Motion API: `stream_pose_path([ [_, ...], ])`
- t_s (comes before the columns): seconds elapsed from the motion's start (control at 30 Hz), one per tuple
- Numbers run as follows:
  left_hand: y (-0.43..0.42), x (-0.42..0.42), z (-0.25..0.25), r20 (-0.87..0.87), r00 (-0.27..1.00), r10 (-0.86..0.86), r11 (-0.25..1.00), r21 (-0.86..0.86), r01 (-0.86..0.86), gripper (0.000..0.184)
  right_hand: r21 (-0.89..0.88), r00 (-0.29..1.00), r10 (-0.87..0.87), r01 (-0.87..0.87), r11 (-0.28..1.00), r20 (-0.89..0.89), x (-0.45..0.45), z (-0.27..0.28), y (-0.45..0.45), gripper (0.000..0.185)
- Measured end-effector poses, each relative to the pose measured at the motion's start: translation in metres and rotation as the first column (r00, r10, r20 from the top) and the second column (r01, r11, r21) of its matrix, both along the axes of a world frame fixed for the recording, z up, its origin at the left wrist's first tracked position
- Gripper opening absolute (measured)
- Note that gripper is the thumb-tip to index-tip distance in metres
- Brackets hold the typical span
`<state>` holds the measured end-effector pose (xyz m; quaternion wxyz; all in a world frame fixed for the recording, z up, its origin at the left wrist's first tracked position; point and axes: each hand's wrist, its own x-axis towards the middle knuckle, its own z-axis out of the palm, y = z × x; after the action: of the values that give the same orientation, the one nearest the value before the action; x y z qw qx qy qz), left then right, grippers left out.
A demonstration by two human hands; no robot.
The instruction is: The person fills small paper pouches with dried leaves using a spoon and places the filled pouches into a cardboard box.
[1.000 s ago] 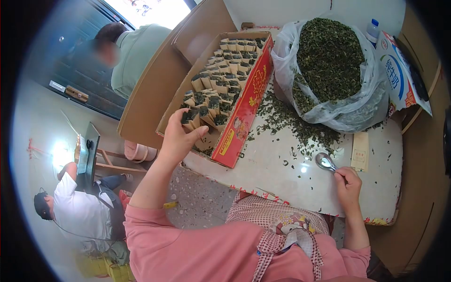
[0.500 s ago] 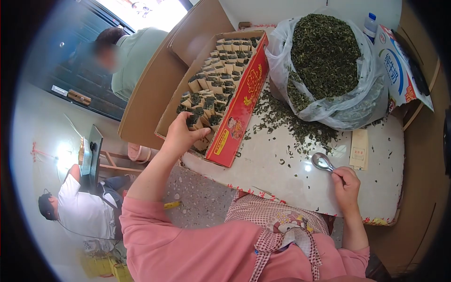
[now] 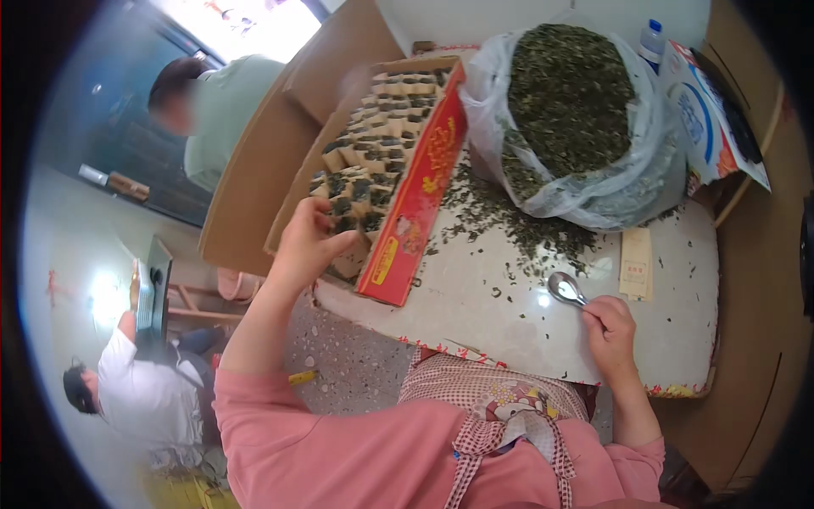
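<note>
My left hand [image 3: 307, 244] is at the near end of a long red cardboard box [image 3: 415, 212], thumb and fingers apart, close to the small paper packets [image 3: 360, 188] standing in rows. Dark dried leaves show at the packets' open tops. My right hand [image 3: 610, 332] is closed round the handle of a metal spoon [image 3: 565, 288], whose bowl lies low over the white table. Beyond it stands a clear plastic bag [image 3: 593, 205] heaped with dried leaves [image 3: 572, 97]. Two flat paper packets [image 3: 636, 265] lie on the table to the right of the spoon.
Loose leaves [image 3: 521, 222] are scattered over the table [image 3: 475, 314]. A capped bottle [image 3: 651, 42] and a milk carton [image 3: 704, 119] stand at the back right. Brown cardboard [image 3: 263, 161] rises left of the box. Two other people [image 3: 233, 110] are at the left.
The view has shifted, moving the box and table slightly left in the frame. My left hand's fingers have spread and come away from the packets. My right hand still holds the spoon.
</note>
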<state>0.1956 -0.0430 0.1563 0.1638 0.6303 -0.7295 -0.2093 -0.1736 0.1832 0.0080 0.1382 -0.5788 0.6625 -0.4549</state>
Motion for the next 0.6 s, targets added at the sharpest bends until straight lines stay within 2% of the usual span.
stream_pose_path([
  [0.03,0.005,-0.004,0.003,-0.046,0.999,-0.016,0.997,-0.073,0.013,0.054,0.012,0.999,-0.031,0.031,0.999,-0.009,0.001,-0.001,0.0,0.011],
  [0.1,0.022,-0.011,0.004,-0.082,0.993,-0.083,0.963,-0.262,0.059,0.047,-0.03,0.996,0.015,-0.018,0.999,-0.084,0.001,-0.002,0.0,0.011],
  [0.17,0.049,-0.027,0.009,-0.116,0.965,-0.237,0.91,-0.375,0.178,0.04,0.017,0.995,0.042,-0.04,0.999,-0.085,0.002,0.006,0.001,0.014],
  [0.2,0.067,-0.037,0.013,-0.25,0.905,-0.345,0.916,-0.299,0.266,0.037,0.039,0.995,0.004,0.0,0.999,-0.103,0.003,0.008,0.002,0.014],
  [0.23,0.081,-0.05,0.017,-0.383,0.82,-0.424,0.904,-0.238,0.356,0.035,0.033,0.997,0.022,-0.019,0.999,-0.069,0.004,0.011,0.0,0.017],
  [0.27,0.088,-0.06,0.02,-0.511,0.659,-0.552,0.812,-0.149,0.564,0.035,0.025,0.998,0.047,-0.046,0.999,-0.031,0.003,0.012,0.001,0.019],
  [0.33,0.095,-0.087,0.018,-0.72,0.282,-0.634,0.484,-0.085,0.871,0.036,0.024,0.999,-0.047,0.047,0.999,-0.027,0.0,0.013,0.001,0.022],
  [0.37,0.097,-0.106,0.015,-0.793,0.097,-0.601,0.282,-0.097,0.954,0.038,0.013,0.993,-0.117,0.117,0.993,-0.008,0.0,0.013,0.0,0.024],
  [0.4,0.109,-0.122,0.013,-0.898,0.003,-0.441,0.174,-0.082,0.981,0.034,0.017,0.993,-0.117,0.117,0.993,-0.012,-0.004,0.012,-0.002,0.024],
  [0.43,0.121,-0.137,0.011,-0.965,-0.07,-0.252,0.063,-0.089,0.994,0.031,0.021,0.974,-0.197,0.2,0.98,-0.113,-0.011,0.01,-0.002,0.03],
  [0.47,0.128,-0.151,0.014,-0.98,-0.128,-0.154,-0.012,-0.128,0.992,0.031,0.016,0.939,-0.272,0.282,0.959,-0.212,-0.018,0.009,-0.004,0.036],
  [0.5,0.134,-0.162,0.017,-0.983,-0.177,-0.051,-0.083,-0.172,0.982,0.031,0.02,0.939,-0.27,0.281,0.959,-0.214,-0.024,0.01,-0.007,0.036],
  [0.53,0.141,-0.171,0.017,-0.983,-0.179,-0.047,-0.081,-0.174,0.981,0.031,0.087,0.896,-0.317,0.359,0.929,-0.312,-0.031,0.013,-0.011,0.045],
  [0.57,0.148,-0.179,0.016,-0.961,-0.273,0.04,-0.105,-0.276,0.955,0.032,0.141,0.842,-0.351,0.439,0.887,-0.41,-0.036,0.015,-0.015,0.053],
  [0.6,0.148,-0.184,0.021,-0.924,-0.361,0.127,-0.12,-0.376,0.919,0.033,0.14,0.841,-0.351,0.44,0.887,-0.412,-0.039,0.014,-0.019,0.053],
])
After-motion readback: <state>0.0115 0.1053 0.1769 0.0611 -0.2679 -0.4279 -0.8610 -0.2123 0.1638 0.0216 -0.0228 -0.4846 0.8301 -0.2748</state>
